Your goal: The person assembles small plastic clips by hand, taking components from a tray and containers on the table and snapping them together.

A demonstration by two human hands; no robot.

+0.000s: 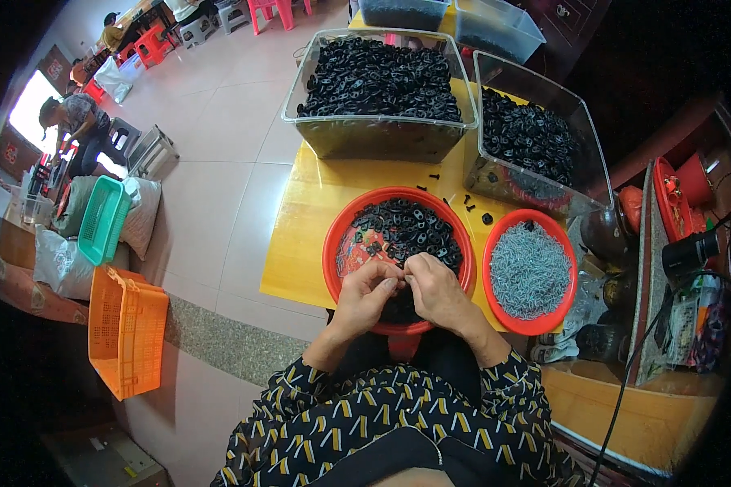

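Observation:
My left hand [362,302] and my right hand [442,294] meet over the near half of a red basin [330,258]. Thumb and fingers of each are pinched together, fingertips almost touching. Whatever is between them is too small and covered to make out. Beneath lie small black plastic parts [421,231], oval with holes, heaped toward the basin's far and right side; its patterned bottom shows at the left. Right of my right hand, a smaller red bowl [489,280] is full of small silvery screws or pins [531,272], with a black piece at its far rim.
The basins stand on a yellow table [300,219] with a few loose black pieces. Behind are two clear bins [382,136] heaped with black parts. Left on the floor are an orange crate [130,333], a green basket [104,219] and sacks. Several people sit farther off. A cable hangs at right.

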